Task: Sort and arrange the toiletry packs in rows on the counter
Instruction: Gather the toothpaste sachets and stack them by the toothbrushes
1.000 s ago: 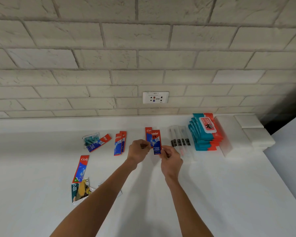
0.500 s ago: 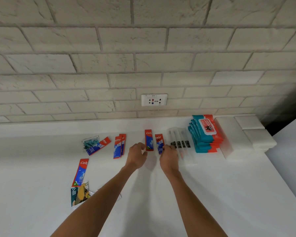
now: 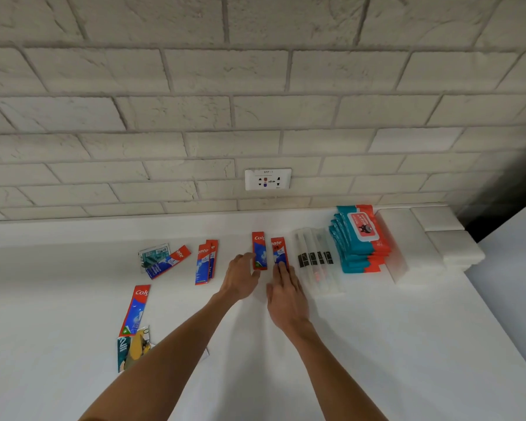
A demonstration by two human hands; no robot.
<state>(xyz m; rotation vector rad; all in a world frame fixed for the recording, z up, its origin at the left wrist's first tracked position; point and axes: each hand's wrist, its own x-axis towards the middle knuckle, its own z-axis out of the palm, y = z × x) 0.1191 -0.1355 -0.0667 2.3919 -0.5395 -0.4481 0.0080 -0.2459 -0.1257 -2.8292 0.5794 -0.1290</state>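
Touching left toothpaste pack (image 3: 259, 250) with spread left hand (image 3: 240, 279); pressing right toothpaste pack (image 3: 277, 247) with flat right hand (image 3: 286, 294). Red-and-blue, flat, parallel on white desk (image 3: 377, 344).

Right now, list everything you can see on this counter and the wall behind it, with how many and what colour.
toothpaste packs: six, red and blue, counter's left and middle; two overlap, one lies tilted on the sachet
sachet: one, teal and white, back left
pouch: one, teal and yellow, front left
clear packs: about four, black labels, right of middle
wipes packs: one stack, count unclear, teal and orange, further right
blocks: white, count unclear, far right
counter: one, white
socket: one, white, on the wall
wall: off-white brick
left hand: touches one toothpaste pack's left edge
right hand: straight fingers rest on the neighbouring pack
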